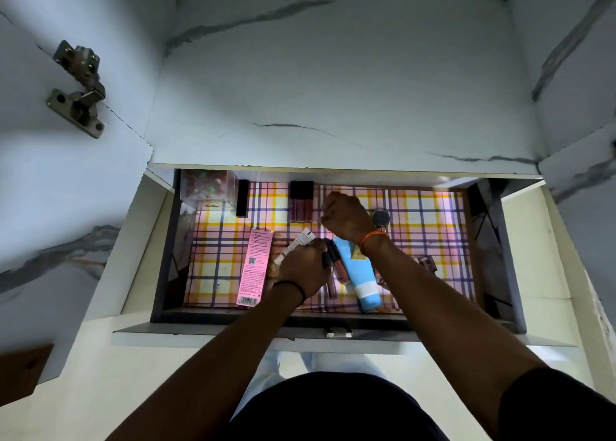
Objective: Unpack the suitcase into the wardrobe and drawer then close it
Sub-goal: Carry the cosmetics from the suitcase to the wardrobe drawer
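Drawer (213,310), pulled open, plaid-lined — holds a pink carton (254,267), blue tube (363,284), lip glosses (301,200). Left hand (301,269) pinches a white tube (295,244) low over the liner; right hand (345,215) is fisted, contents unseen. Suitcase out of view. Best practice — lay each item flat in bare liner, not stacked.

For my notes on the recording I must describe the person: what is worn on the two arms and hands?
Both forearms are bare, and no gloves or rings show. The left hand has a thin black band round its wrist. The right hand has an orange thread band round its wrist. A dark short sleeve shows on the right upper arm.
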